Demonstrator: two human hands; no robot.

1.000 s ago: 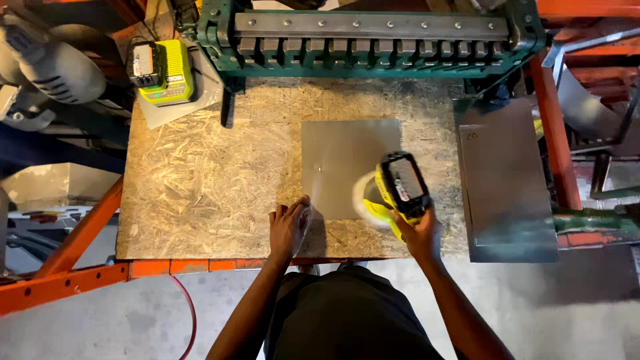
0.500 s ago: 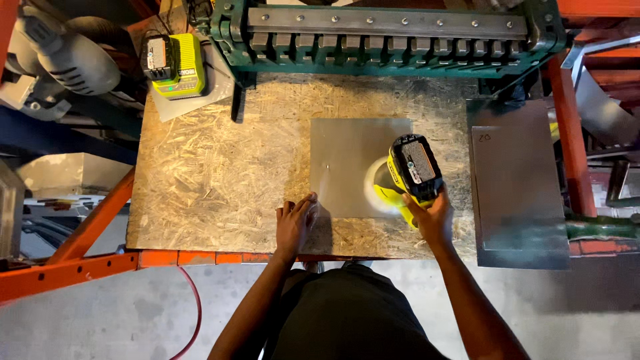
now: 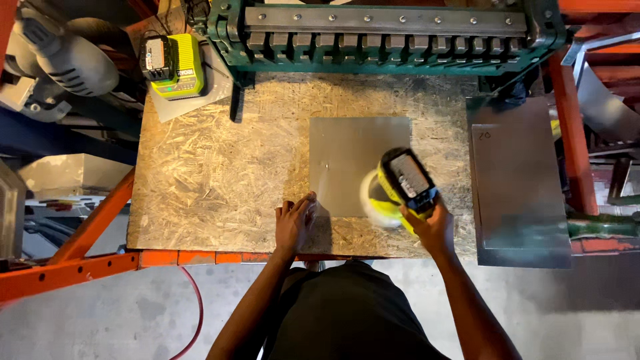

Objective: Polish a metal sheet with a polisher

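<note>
**Head view: two hands at a metal sheet on a chipboard bench**

Head camera looked straight down on a pale chipboard bench top (image 3: pixel 220 167) carried on orange steel rails (image 3: pixel 67 267). At the far left, a grey power tool with a rounded body (image 3: pixel 67 60) lay off the board. Beside it, at the board's back left corner, a yellow-green and black battery charger (image 3: pixel 175 67) sat on a scrap of grey sheet. A red hose (image 3: pixel 193 313) curved over the concrete floor below the front rail.

Along the back edge ran a dark green metal bending machine with a row of steel fingers (image 3: pixel 380 40).

Near the front edge, the left hand (image 3: pixel 293 223) lay flat and unclenched, fingertips pressing on the lower left corner of a square sheet of dull grey metal (image 3: pixel 357 157). It gripped nothing. That sheet lay flat on the board, right of centre.

Just right of it, the right hand (image 3: pixel 433 227) was wrapped around the handle of a yellow-green and black cordless sander with a round pale pad (image 3: pixel 400 187). The pad rested on the sheet's lower right corner and looked blurred.

Farther right, a larger grey metal sheet (image 3: pixel 520 180) lay over the board's right edge, well apart from the hands. Bent metal offcuts (image 3: pixel 600 107) sat beyond an orange upright at the far right.
</note>
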